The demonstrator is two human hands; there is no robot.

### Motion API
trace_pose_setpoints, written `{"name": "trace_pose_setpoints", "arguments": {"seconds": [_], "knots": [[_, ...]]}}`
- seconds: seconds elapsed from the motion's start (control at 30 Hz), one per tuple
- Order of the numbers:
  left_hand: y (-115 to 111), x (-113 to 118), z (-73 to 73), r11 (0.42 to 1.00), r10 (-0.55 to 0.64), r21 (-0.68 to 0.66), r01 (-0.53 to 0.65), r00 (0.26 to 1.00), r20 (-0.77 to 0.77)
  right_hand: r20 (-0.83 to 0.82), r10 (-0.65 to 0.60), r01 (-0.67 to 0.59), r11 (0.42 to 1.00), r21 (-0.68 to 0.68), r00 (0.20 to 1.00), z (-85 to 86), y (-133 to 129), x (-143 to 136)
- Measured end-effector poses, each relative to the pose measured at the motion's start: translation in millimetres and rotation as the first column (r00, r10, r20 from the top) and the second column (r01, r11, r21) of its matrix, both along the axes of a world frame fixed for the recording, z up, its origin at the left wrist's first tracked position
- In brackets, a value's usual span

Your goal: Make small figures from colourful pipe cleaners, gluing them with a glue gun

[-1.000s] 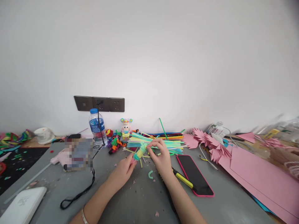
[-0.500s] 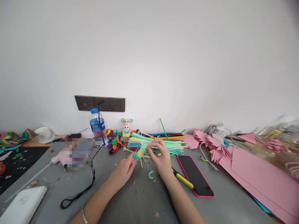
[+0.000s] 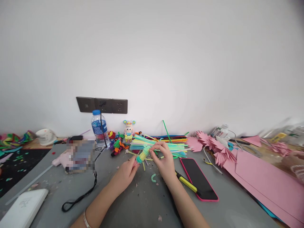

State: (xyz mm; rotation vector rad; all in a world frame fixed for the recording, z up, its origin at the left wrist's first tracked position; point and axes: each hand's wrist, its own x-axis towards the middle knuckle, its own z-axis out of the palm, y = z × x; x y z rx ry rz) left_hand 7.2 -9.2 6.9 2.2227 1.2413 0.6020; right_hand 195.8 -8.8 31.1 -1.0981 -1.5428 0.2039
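Note:
A small yellow and teal fuzzy figure is held up between my two hands over the grey table. My left hand is closed around its lower end, with the fingertips partly hidden. At its upper right, my right hand pinches with thumb and forefinger at the teal top. Just behind them lies a bundle of pastel pipe cleaners. Beneath the hands, a curved teal piece rests on the table.
A phone and a yellow cutter lie right of my right forearm. Behind stand a water bottle and a small figurine. Pink paper covers the right side; a white box lies at the near left.

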Motion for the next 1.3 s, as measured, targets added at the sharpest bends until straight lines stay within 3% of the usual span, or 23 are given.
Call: {"name": "trace_pose_setpoints", "arguments": {"seconds": [0.23, 0.47, 0.63, 1.1, 1.3], "knots": [[2.9, -0.4, -1.3, 0.998, 0.054, 0.044, -0.054, 0.998, 0.015, -0.05, -0.055, 0.059, 0.995, 0.082, 0.997, 4.1, -2.8, 0.5], [6.5, -4.3, -8.6, 0.981, 0.085, 0.172, -0.085, 0.996, 0.004, 0.272, -0.127, 0.085, 0.983, 0.16, 0.954, 2.0, -7.6, -3.4], [4.6, -4.0, -6.5, 0.984, 0.085, 0.164, -0.076, 0.995, -0.05, 0.364, -0.107, 0.057, 0.988, 0.145, 0.925, 2.2, -9.3, -4.6], [-0.3, -2.5, 1.8, 0.982, 0.056, 0.188, -0.027, 0.987, -0.148, 0.441, -0.094, 0.052, 0.993, 0.108, 0.893, -0.8, -5.9, -6.1], [-0.8, -1.9, 4.0, 0.985, 0.059, 0.172, -0.032, 0.986, -0.157, 0.289, -0.069, 0.048, 0.996, 0.08, 0.955, 0.3, -6.8, -5.5]]}}
